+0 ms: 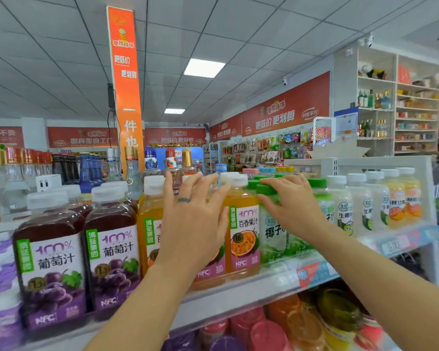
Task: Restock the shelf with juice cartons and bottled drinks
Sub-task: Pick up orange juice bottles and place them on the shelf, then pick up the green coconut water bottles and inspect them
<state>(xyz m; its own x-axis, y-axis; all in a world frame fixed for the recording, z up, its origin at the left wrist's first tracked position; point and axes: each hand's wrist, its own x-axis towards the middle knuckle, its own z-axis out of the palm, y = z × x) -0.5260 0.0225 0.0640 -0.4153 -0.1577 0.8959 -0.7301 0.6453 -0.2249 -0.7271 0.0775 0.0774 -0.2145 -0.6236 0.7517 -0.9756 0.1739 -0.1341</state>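
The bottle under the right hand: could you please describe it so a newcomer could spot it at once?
On the white top shelf, follow the front row rightward past the dark purple grape juice bottles and orange passion-fruit juice bottles. Next stands the milky coconut drink bottle, its cap pinched by the right hand. It is the first green-capped one after the white-capped juices.

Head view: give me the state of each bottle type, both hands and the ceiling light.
grape juice bottles, upright, capped
passion fruit juice bottle, upright, capped
coconut drink bottle, upright, green cap on
left hand, fingers spread, gripping nothing visible
right hand, pinching the coconut drink bottle's cap
ceiling light, lit
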